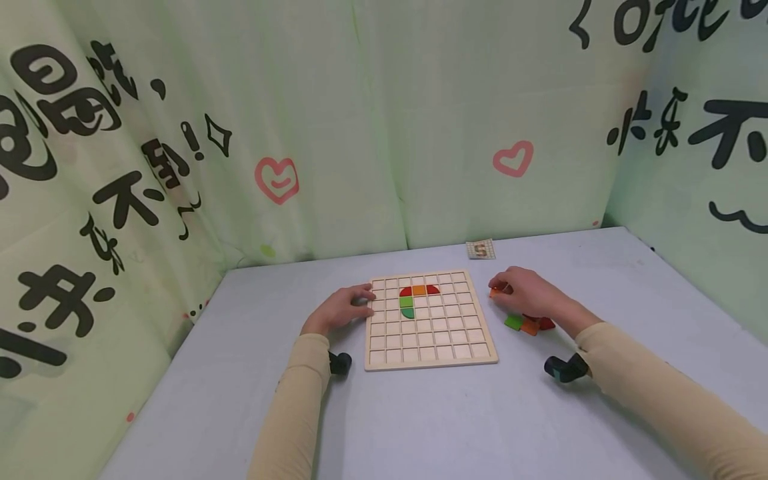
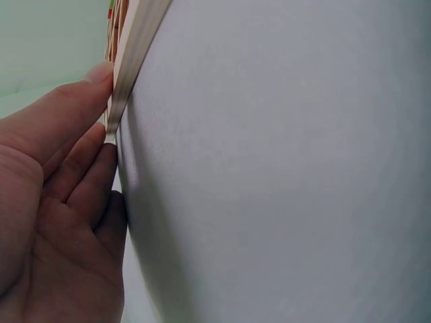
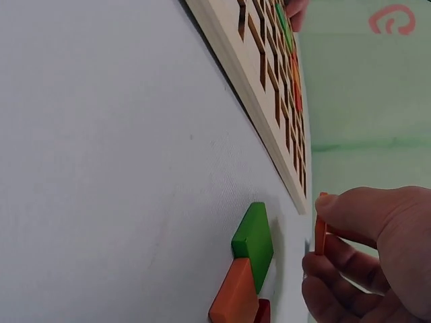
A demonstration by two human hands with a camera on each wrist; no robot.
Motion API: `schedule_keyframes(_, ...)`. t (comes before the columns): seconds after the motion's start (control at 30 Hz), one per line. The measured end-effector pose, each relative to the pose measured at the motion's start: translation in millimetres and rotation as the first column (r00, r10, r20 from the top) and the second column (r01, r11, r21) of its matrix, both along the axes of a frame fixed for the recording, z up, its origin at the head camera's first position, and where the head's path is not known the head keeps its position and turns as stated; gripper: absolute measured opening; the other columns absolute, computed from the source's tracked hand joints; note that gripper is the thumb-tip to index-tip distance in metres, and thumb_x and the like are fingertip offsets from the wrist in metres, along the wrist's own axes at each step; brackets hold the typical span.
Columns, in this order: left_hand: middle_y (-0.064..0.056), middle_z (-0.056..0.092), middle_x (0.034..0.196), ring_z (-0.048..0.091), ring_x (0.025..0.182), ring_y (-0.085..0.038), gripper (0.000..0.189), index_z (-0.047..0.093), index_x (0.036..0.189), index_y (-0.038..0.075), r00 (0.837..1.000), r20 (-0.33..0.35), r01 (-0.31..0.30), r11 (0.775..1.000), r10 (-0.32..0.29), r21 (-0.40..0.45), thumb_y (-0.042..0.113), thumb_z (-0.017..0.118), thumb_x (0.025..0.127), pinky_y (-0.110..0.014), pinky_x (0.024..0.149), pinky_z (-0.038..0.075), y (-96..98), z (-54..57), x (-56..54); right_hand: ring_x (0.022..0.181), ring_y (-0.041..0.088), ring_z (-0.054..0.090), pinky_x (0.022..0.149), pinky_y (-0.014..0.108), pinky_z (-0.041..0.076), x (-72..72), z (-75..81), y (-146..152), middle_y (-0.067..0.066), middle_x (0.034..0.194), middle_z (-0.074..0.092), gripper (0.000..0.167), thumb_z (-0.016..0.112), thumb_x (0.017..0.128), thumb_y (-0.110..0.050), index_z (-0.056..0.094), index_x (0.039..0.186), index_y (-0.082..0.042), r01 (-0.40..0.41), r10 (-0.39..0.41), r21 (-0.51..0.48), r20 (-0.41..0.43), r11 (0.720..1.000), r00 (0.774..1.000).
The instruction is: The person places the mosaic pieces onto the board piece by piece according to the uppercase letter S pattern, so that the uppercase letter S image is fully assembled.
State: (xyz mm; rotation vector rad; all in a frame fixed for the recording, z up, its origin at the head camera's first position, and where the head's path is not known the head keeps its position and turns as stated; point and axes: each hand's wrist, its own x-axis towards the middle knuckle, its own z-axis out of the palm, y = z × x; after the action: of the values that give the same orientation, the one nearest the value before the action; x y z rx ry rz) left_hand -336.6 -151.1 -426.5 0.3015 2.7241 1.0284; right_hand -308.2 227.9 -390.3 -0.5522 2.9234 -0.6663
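A wooden grid board (image 1: 393,340) lies on the table with several coloured tiles in its upper cells: red quarter-rounds at both ends of an orange square (image 1: 419,291), then a light green square (image 1: 406,302) and a darker green quarter-round (image 1: 408,313) below. My left hand (image 1: 341,308) rests at the board's left edge, thumb and fingertips touching the rim. Off the board's right side, my right hand (image 1: 528,292) pinches an orange tile (image 3: 320,225) between thumb and fingers. Beneath that hand lie loose tiles: a green one (image 3: 254,235), an orange one (image 3: 236,293) and dark red ones (image 1: 546,323).
A small patterned card (image 1: 481,249) lies near the table's back edge, beyond the board's upper right corner. Curtains (image 1: 360,133) with black lettering and red hearts surround the white table (image 1: 420,427) at the back and sides.
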Motion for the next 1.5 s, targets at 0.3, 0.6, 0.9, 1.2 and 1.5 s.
schedule_keyframes(0.3,0.004,0.043,0.152,0.028,0.145,-0.024,0.035,0.068,0.123,0.015,1.000,-0.002,-0.005,1.000,0.005,0.000,0.022,0.072,0.089,-0.044,0.117,0.024,0.0,-0.8,-1.1,0.095,0.026,0.057,0.084,0.043,0.052,5.2,3.0,-18,0.011,0.103,0.061,0.030,0.065,0.092,-0.012,0.066,0.118,0.003,-0.088,0.085,-0.033,-0.074,0.996,0.994)
schedule_keyframes(0.6,0.003,0.044,0.151,0.028,0.145,-0.024,0.033,0.069,0.121,0.014,1.000,-0.006,0.009,1.000,-0.009,0.004,0.021,0.072,0.089,-0.044,0.117,0.024,-1.8,-1.7,-1.4,0.088,0.020,0.055,0.076,0.033,0.050,4.3,3.6,-47,0.005,0.097,0.060,0.027,0.068,0.091,-0.011,0.068,0.115,0.001,-0.192,0.187,-0.054,-0.080,0.980,0.979)
schedule_keyframes(0.9,0.004,0.044,0.151,0.028,0.145,-0.024,0.034,0.068,0.122,0.014,1.000,-0.012,0.006,1.000,-0.006,0.001,0.021,0.072,0.089,-0.044,0.117,0.024,-1.4,-0.7,-0.3,0.089,0.020,0.056,0.079,0.033,0.052,1.3,2.3,-76,0.006,0.098,0.062,0.026,0.069,0.091,-0.014,0.069,0.113,0.001,-0.256,0.253,-0.042,-0.068,0.966,0.965)
schedule_keyframes(1.2,0.003,0.044,0.151,0.028,0.145,-0.024,0.035,0.068,0.123,0.013,1.000,-0.005,-0.003,1.000,0.003,0.003,0.022,0.072,0.089,-0.045,0.117,0.024,-0.1,0.4,0.5,0.083,0.017,0.052,0.075,0.030,0.048,-4.9,-7.5,-98,0.003,0.093,0.061,0.022,0.070,0.091,-0.015,0.071,0.109,-0.002,-0.295,0.293,-0.013,-0.078,0.955,0.953)
schedule_keyframes(1.5,0.004,0.043,0.151,0.027,0.145,-0.024,0.035,0.068,0.123,0.013,1.000,0.000,-0.001,1.000,0.001,0.000,0.021,0.072,0.089,-0.044,0.118,0.023,-0.4,0.8,0.8,0.082,0.016,0.050,0.074,0.029,0.046,-8.4,-11.4,-113,0.000,0.091,0.059,0.021,0.070,0.090,-0.017,0.071,0.108,-0.006,-0.300,0.300,0.017,-0.073,0.954,0.951)
